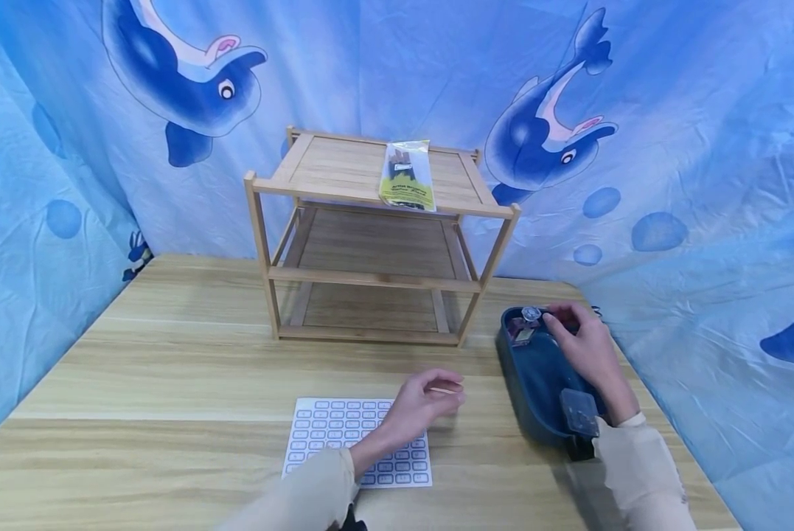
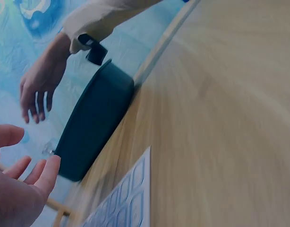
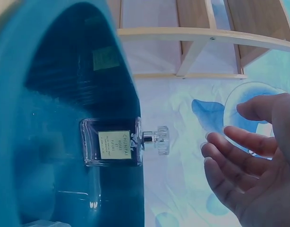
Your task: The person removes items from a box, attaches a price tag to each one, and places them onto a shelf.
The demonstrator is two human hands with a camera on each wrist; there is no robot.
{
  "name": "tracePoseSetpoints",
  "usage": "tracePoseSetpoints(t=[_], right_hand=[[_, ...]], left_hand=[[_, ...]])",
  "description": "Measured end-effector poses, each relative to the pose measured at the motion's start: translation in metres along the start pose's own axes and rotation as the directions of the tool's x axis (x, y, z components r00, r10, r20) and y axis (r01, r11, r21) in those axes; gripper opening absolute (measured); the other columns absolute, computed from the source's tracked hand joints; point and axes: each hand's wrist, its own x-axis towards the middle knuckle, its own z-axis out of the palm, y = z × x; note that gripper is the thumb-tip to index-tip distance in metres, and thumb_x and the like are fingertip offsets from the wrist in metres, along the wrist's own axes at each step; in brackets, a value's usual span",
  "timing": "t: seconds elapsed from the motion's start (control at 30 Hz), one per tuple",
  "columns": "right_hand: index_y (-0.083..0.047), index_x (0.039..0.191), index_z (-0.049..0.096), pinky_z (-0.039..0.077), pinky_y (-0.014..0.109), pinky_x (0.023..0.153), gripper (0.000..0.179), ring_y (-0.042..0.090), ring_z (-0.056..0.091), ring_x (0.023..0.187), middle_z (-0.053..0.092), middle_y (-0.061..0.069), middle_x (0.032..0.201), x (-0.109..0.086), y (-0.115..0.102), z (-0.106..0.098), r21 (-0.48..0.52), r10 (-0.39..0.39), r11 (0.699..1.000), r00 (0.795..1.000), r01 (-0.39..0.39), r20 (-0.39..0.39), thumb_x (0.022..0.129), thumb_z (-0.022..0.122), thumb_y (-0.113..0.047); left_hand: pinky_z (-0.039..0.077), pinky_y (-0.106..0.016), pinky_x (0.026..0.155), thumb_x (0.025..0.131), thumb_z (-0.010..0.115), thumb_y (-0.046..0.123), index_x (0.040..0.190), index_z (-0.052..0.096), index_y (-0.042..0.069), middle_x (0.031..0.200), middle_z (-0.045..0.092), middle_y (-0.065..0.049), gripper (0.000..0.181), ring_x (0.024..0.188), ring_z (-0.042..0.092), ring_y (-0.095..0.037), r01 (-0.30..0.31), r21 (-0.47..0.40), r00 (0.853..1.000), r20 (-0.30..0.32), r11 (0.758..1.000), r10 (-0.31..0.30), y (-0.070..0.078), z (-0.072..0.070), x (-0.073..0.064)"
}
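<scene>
Looks bright, pretty even in head view. Drops off inside lower levels of rack (image 1: pixel 377 240), leaves soft shadow near tub (image 1: pixel 539 376). Smears left sleeve (image 1: pixel 304 490) slightly. Goes dim, kinda mushy in left wrist view, tabletop (image 2: pixel 220 118) included. Turns hazy teal in right wrist view: washes out curtain (image 3: pixel 168 99), glints inside tub, bows rail (image 3: pixel 164 34).

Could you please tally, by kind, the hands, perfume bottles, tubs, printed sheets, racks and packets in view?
Hands (left hand, right hand): 2
Perfume bottle: 1
Tub: 1
Printed sheet: 1
Wooden rack: 1
Packet: 1
Total: 7
</scene>
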Motion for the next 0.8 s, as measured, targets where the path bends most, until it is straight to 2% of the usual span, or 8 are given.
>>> tracePoseSetpoints(t=[0.2,0.4,0.57,0.8], right_hand=[[0.006,0.127,0.061,0.047,0.023,0.076,0.035,0.035,0.060,0.098,0.065,0.025,0.114,0.000,-0.002,-0.002,-0.009,0.001,1.000,1.000,-0.001,0.020,0.108,0.058,-0.022],[0.008,0.126,0.061,0.050,0.040,0.083,0.035,0.037,0.060,0.099,0.064,0.027,0.113,0.003,-0.002,-0.005,-0.028,0.002,1.000,0.999,-0.001,0.039,0.107,0.059,-0.021],[0.008,0.127,0.060,0.052,0.050,0.087,0.036,0.038,0.060,0.101,0.064,0.027,0.113,0.006,0.000,-0.005,-0.030,0.014,0.999,0.998,-0.012,0.061,0.107,0.060,-0.022],[0.009,0.128,0.059,0.052,0.053,0.087,0.037,0.039,0.061,0.100,0.064,0.027,0.113,0.011,0.006,-0.004,-0.036,0.036,0.999,0.995,-0.033,0.097,0.107,0.060,-0.022]], left_hand=[[0.061,-0.032,0.086,0.095,0.069,0.003,0.128,0.059,-0.012,0.111,0.069,-0.015,0.037,0.100,0.071,-0.031,-0.002,-0.114,1.000,-0.021,0.993,0.000,-0.005,0.023,0.003],[0.062,-0.039,0.087,0.090,0.068,-0.006,0.124,0.060,-0.013,0.108,0.068,-0.019,0.036,0.100,0.069,-0.037,0.041,-0.254,0.997,-0.047,0.966,-0.054,-0.013,0.046,0.006],[0.062,-0.039,0.087,0.088,0.067,-0.010,0.121,0.061,-0.014,0.107,0.067,-0.019,0.034,0.094,0.069,-0.029,0.061,-0.311,0.995,-0.052,0.948,-0.081,-0.017,0.062,0.007],[0.062,-0.033,0.081,0.088,0.069,-0.007,0.119,0.063,-0.010,0.103,0.071,-0.015,0.032,0.088,0.070,-0.021,0.114,-0.348,0.987,-0.071,0.931,-0.147,-0.022,0.080,0.011]])
